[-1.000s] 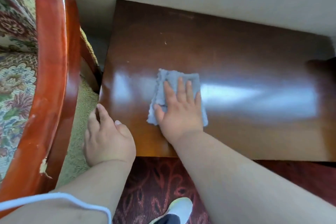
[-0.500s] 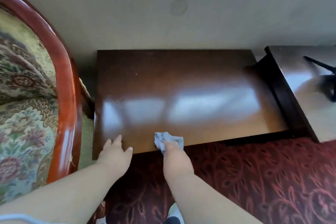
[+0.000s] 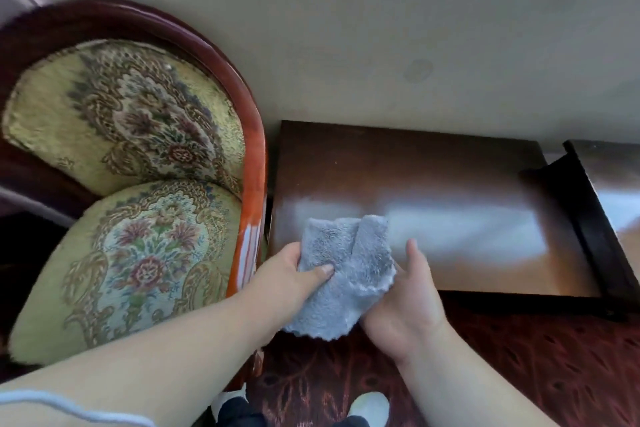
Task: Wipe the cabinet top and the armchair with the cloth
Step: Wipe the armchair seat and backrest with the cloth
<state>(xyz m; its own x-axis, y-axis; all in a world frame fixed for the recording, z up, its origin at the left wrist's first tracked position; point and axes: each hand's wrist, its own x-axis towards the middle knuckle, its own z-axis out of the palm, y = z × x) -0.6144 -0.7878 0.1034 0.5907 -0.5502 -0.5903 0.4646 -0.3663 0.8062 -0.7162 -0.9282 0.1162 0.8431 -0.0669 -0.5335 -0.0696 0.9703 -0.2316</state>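
A fluffy grey cloth [image 3: 346, 274] hangs in the air in front of the cabinet's near left corner, held between both hands. My left hand [image 3: 287, 279] pinches its left side with the thumb on top. My right hand [image 3: 407, 302] lies under its right side, palm up, fingers partly hidden by the cloth. The glossy dark brown cabinet top [image 3: 433, 191] stands against the wall behind the cloth. The armchair [image 3: 138, 204], with floral upholstery and a red-brown wooden frame, stands directly left of the cabinet.
A second dark wooden surface [image 3: 613, 191] adjoins the cabinet on the right. Beige wall rises behind both. Dark red patterned carpet [image 3: 519, 364] covers the floor, and my feet in white shoes [image 3: 367, 406] show at the bottom edge.
My right hand lifted the cloth off the cabinet top and drew it toward me. My left hand left the cabinet edge and took hold of the cloth. The view pulled back, showing the armchair.
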